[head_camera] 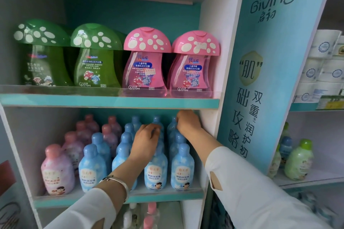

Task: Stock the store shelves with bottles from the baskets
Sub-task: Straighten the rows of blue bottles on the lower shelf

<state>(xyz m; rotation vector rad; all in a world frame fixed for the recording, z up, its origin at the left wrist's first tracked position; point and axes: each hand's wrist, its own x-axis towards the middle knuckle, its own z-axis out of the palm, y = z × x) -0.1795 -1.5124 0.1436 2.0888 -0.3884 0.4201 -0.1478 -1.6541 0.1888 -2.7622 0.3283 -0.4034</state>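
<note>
The blue side panel (270, 80) printed with lettering stands at the right end of the teal shelf board (111, 100), which serves as the landmark here. Above the board four mushroom-capped bottles stand upright in a row behind a clear lip: two green mushroom bottles (70, 55) toward its left end and two pink mushroom bottles (169, 63) toward its right end, the last one just beside the white side wall (210, 42). There is plenty of free height above their caps.

Below the board, rows of small bottles run front to back: pink bottles (57, 171) under its left half, blue bottles (183, 167) under its middle and right. Only a modest gap separates the rear caps from the board's underside. A narrow strip of bare floor lies between the rightmost blue row and the wall.

Both arms in white sleeves (251, 182) reach in under the board. The right hand (188, 122) sits just beneath its front edge, close to the wall, back of the hand toward the camera; its fingers are hidden among the rear blue caps, so its grasp cannot be told. The left hand (147, 139), lower and under the board's middle, curls its fingers over the top of one blue bottle (161, 135) in the second row from the wall. A silver bracelet (119, 182) circles the left wrist.
</note>
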